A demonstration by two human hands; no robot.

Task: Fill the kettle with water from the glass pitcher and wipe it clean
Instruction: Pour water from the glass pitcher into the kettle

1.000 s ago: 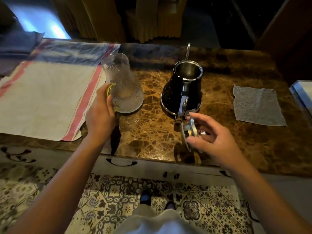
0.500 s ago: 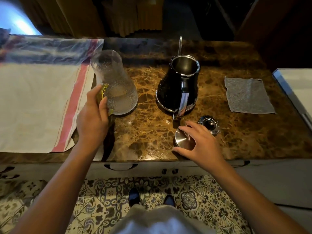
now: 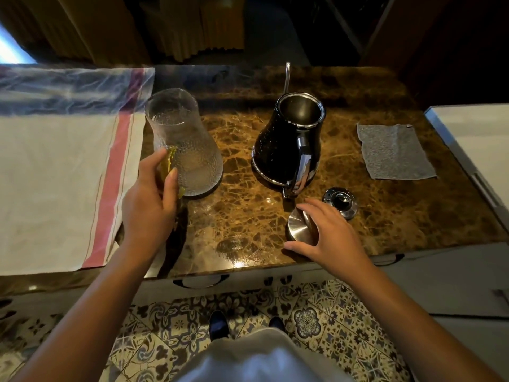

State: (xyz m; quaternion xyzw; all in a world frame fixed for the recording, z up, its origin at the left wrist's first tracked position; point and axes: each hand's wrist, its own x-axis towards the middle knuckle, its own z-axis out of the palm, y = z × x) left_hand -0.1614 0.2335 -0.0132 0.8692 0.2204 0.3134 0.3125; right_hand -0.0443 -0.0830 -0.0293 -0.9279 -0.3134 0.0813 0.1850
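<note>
You stand at a brown marble counter over patterned floor tiles, with dim curtains behind. Your left hand grips the yellow handle of the glass pitcher, upright beside a striped towel. The black kettle stands open mid-counter. Your right hand lies spread, fingers loose, on the steel lid; whether it grips it, you cannot tell. A grey cloth lies farther right.
</note>
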